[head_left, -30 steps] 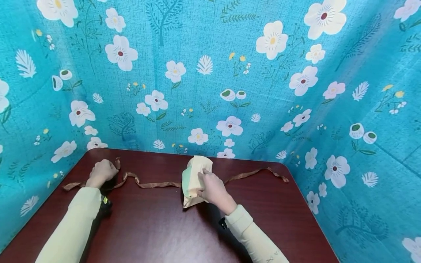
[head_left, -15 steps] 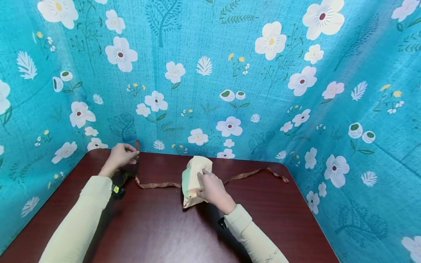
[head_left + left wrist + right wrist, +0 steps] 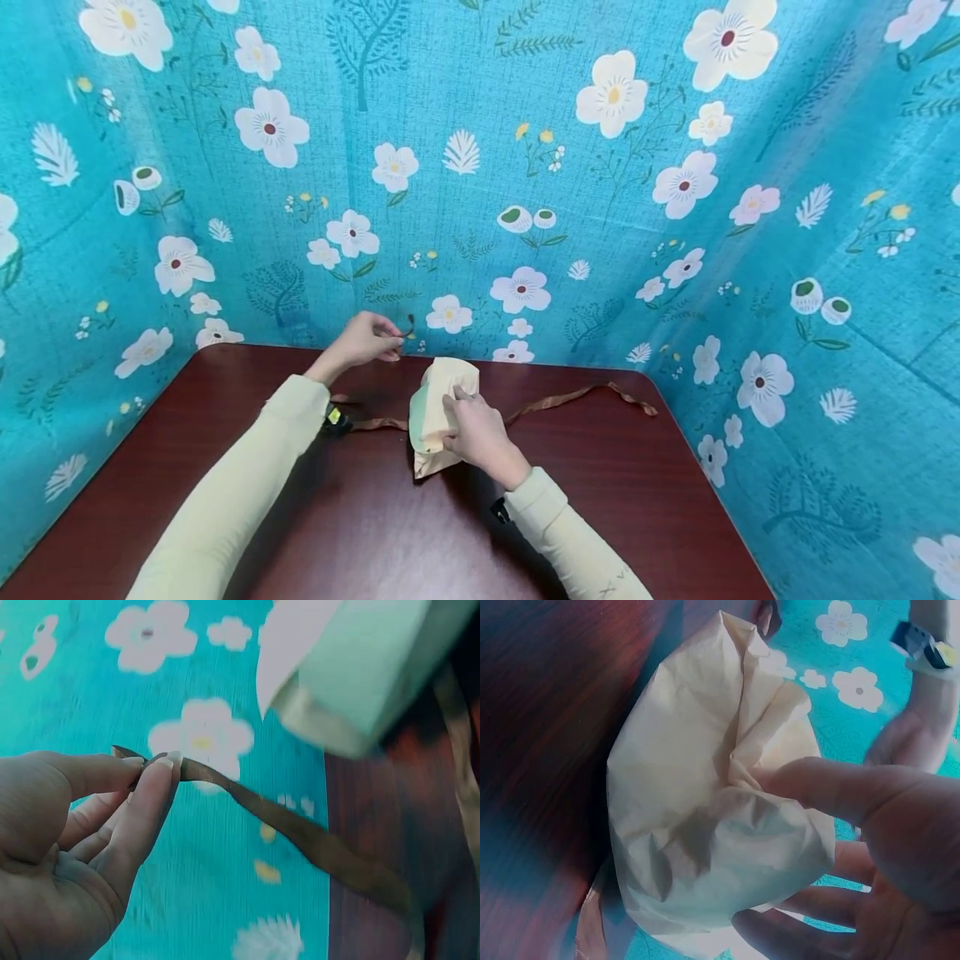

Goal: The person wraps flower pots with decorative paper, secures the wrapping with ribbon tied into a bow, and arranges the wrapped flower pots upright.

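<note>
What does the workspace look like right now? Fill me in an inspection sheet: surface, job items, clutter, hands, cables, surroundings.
Surface: dark red-brown table, glossy, with light reflected near its middle.
Job items: creased cream and pale green package; brown ribbon showing on the table at both sides of it. Whether it runs on beneath the package is hidden.
Clutter: nothing seen.
Left hand: pinches a ribbon end between thumb and finger, raised off the table.
Right hand: grips the package, thumb on its folds.
Cables: nothing seen.
Surroundings: turquoise floral cloth behind the table and along its sides.
</note>
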{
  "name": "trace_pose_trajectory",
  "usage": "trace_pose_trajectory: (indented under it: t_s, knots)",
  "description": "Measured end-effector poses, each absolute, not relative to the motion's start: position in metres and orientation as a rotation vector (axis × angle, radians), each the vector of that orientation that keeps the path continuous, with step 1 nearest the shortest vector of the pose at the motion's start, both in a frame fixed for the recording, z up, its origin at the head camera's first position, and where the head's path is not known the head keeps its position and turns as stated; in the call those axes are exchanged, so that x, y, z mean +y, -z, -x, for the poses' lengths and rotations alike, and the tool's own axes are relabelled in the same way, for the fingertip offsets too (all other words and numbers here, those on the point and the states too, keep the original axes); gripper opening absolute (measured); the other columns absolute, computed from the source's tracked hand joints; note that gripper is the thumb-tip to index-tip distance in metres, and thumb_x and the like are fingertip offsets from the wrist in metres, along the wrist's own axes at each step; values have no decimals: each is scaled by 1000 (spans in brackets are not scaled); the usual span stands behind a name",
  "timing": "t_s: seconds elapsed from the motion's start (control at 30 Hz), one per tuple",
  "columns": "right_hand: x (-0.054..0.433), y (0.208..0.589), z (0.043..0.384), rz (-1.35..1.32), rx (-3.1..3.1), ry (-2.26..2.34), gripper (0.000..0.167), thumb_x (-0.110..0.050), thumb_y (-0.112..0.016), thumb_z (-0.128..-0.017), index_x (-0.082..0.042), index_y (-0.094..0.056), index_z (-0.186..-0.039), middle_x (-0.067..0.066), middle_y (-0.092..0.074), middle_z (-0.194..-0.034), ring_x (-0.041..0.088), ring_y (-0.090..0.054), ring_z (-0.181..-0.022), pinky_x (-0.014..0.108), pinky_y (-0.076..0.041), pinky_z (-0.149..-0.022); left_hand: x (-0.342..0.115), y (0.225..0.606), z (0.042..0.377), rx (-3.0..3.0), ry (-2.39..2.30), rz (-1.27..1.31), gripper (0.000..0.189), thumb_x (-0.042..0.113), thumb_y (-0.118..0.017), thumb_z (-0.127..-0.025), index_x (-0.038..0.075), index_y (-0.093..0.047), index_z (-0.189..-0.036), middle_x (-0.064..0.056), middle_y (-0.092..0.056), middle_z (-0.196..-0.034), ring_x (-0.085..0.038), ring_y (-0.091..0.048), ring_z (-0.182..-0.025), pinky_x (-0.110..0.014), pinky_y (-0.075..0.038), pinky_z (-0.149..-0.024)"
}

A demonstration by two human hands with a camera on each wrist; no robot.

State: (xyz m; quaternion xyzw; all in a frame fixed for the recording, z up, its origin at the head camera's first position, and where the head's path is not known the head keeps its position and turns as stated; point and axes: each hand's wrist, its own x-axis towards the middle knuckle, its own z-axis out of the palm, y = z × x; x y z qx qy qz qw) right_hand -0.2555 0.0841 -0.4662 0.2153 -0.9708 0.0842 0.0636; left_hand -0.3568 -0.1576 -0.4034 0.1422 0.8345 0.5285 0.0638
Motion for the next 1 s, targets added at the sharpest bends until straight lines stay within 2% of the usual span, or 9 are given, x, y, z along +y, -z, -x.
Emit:
trace_pose_trajectory:
  t_s: [0.1, 0.2, 0.3, 0.57, 0.67, 0.8, 1.0]
  knots:
    - [84, 466, 255, -644, -2923, -228, 65, -32, -89, -78, -12, -65, -134, 16, -57, -146, 35, -63, -118, 51, -60, -75, -131, 399, 358, 2515, -1582, -489, 18, 1, -63, -98, -13, -67, -108, -28, -72, -95, -41, -74, -84, -39, -62, -72]
    - [84, 466, 255, -639, -2912, -208, 62, -31, -89, -79, -12, -65, -133, 15, -57, -145, 35, -63, -115, 51, -60, -73, -108, 396, 360, 2522, -1560, -533, 16, 1, -63, -98, -11, -68, -107, -25, -72, -94, -32, -75, -79, -45, -62, -77]
    - [83, 466, 255, -644, -2906, -213, 58, -28, -88, -80, -12, -65, -131, 15, -56, -146, 36, -63, -112, 51, -59, -72, -88, 395, 363, 2524, -1547, -570, 14, 2, -62, -98, -8, -68, -105, -22, -73, -93, -27, -75, -76, -43, -62, -77]
    - [83, 468, 250, -659, -2884, -222, 63, -25, -89, -78, -10, -65, -134, 14, -54, -144, 34, -62, -112, 48, -60, -69, -45, 384, 357, 2398, -1623, -711, 12, -1, -62, -98, -10, -67, -104, -20, -72, -89, -37, -75, -84, -45, -61, -80]
    - [81, 469, 248, -656, -2850, -215, 60, -24, -90, -77, -10, -66, -131, 14, -53, -139, 33, -61, -110, 46, -59, -63, -31, 375, 352, 2377, -1623, -783, 12, -1, -63, -98, -9, -68, -104, -18, -73, -89, -30, -75, -80, -41, -62, -77]
    - [80, 472, 248, -666, -2788, -190, 49, -23, -90, -75, -10, -69, -117, 13, -57, -127, 32, -62, -99, 44, -56, -55, -11, 364, 348, 2339, -1655, -852, 10, -1, -62, -98, -8, -68, -103, -19, -73, -90, -22, -74, -75, -36, -62, -74]
    - [83, 476, 244, -715, -2639, -245, 43, -19, -89, -74, -7, -71, -111, 14, -63, -111, 32, -63, -88, 46, -56, -53, 21, 352, 340, 2216, -1712, -944, 15, -2, -55, -102, -8, -67, -110, -23, -72, -103, -30, -75, -87, -37, -61, -80]
